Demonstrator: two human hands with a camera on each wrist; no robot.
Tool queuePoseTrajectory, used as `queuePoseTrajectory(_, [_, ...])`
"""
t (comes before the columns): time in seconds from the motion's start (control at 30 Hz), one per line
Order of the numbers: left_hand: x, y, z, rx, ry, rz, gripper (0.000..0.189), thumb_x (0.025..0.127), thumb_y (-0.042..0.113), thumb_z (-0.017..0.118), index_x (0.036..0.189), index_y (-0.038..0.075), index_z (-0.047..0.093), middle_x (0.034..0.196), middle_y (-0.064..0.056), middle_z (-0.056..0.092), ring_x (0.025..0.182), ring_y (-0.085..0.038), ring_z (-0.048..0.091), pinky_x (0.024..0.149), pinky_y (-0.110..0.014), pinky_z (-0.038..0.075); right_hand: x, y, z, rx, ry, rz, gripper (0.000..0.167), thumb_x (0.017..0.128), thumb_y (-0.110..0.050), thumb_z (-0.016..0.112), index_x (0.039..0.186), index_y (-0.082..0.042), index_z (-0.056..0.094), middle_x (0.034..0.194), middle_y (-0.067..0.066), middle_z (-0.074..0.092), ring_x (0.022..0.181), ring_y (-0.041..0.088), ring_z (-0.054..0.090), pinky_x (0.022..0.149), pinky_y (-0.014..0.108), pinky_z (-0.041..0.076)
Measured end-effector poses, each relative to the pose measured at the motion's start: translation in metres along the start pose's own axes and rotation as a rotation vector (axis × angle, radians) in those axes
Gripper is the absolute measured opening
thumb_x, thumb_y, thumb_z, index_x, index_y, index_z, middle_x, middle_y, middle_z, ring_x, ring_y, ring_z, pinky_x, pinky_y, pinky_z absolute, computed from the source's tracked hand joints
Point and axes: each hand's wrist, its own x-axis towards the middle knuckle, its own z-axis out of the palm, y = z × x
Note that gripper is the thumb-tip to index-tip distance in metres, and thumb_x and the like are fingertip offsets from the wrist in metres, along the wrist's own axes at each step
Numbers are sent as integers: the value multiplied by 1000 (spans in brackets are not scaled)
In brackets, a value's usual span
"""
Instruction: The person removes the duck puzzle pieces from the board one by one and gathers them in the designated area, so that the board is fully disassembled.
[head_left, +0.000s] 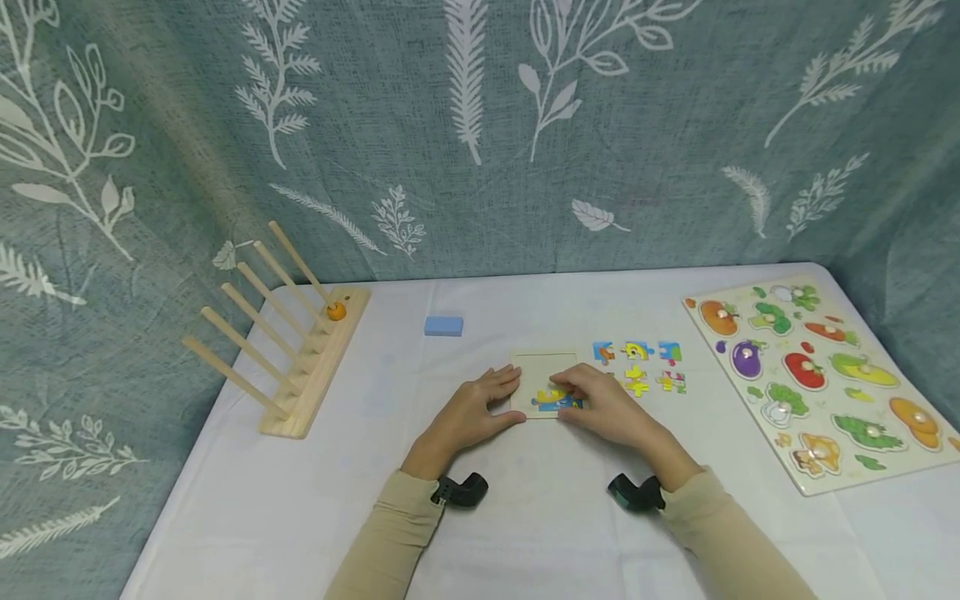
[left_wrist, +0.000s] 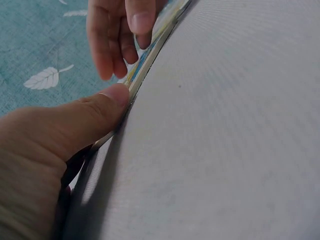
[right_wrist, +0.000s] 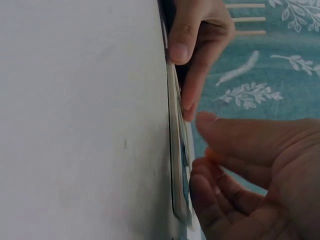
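A small wooden puzzle board (head_left: 534, 372) lies flat on the table, with blue and yellow puzzle pieces (head_left: 550, 407) along its lower part. My left hand (head_left: 474, 410) holds the board's left side, thumb at the near corner and fingers toward the far corner. Over the board's right half, my right hand (head_left: 609, 406) has its fingertips low above or on the pieces. The right wrist view shows its thumb apart from the bent fingers, and I make out no piece between them. Several loose puzzle pieces (head_left: 636, 379) lie right of the board, one partly hidden behind the right hand.
On the right lies a large vegetable peg board (head_left: 765, 396). To the left stands a wooden rack (head_left: 318, 367) with several tilted pegs and an orange bead (head_left: 336, 311) at its far end. A blue block (head_left: 443, 326) lies behind the left hand; a patterned curtain (head_left: 510, 192) hangs beyond the table.
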Motion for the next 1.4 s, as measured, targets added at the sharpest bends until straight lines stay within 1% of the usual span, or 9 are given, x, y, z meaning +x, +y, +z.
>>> queuePoseTrajectory(0.1, [0,0,0,-1,-4,0,64,80,32,74,132,0,53,141,-8,49,134,-23,42,114,-36,31,3,-4,2,-38,-22,20,44,84,-15,71,125,-4,60,118,8,59,94,16,56,83,34,50])
queuePoseTrajectory(0.23, [0,0,0,1,-5,4,64,81,32,74,131,-1,53,141,-8,49,134,-22,42,115,-36,30,5,-8,3,-85,-46,35,37,85,-14,70,120,-4,63,116,9,57,101,21,56,90,40,49])
queuePoseTrajectory(0.33, [0,0,0,-2,-4,9,63,81,31,74,131,-1,53,141,-9,49,134,-23,43,115,-36,31,5,-11,5,-84,-45,44,32,84,-11,70,115,-5,65,113,8,56,103,22,55,93,43,49])
queuePoseTrajectory(0.5, [0,0,-1,-7,-8,0,63,81,31,74,131,-1,53,141,-9,49,134,-23,42,114,-37,31,6,-11,6,-59,-29,50,30,82,-7,72,110,-7,61,108,5,57,95,18,55,86,37,50])
queuePoseTrajectory(0.83, [0,0,0,-8,-5,1,62,81,31,74,131,-1,54,140,-9,49,134,-23,43,114,-36,31,8,-12,5,4,-13,84,28,82,-3,71,108,-8,63,104,2,61,91,15,56,82,33,50])
queuePoseTrajectory(0.97, [0,0,0,-5,-5,2,63,81,31,74,131,-1,53,140,-9,49,134,-22,43,115,-35,30,9,-12,4,-6,-28,94,28,82,-4,72,108,-9,63,102,1,61,91,14,56,82,33,50])
queuePoseTrajectory(1.17, [-1,0,-1,-3,6,12,62,80,30,75,130,-1,54,140,-10,50,133,-24,44,114,-37,32,11,-12,2,-46,-48,70,29,82,-6,72,109,-7,64,99,1,61,89,14,56,81,32,50])
queuePoseTrajectory(1.27, [-1,0,-1,-1,4,13,62,81,30,75,130,-1,54,140,-10,50,133,-24,44,114,-37,31,7,-11,-3,-45,-35,76,30,82,-5,70,111,-6,64,101,2,62,89,14,56,80,32,50])
queuePoseTrajectory(1.4, [-1,0,0,-1,3,13,63,81,30,75,131,-2,53,140,-10,50,133,-24,43,115,-36,30,-6,-4,-14,-38,7,78,31,82,-6,69,113,-7,65,103,2,63,88,14,55,78,32,50])
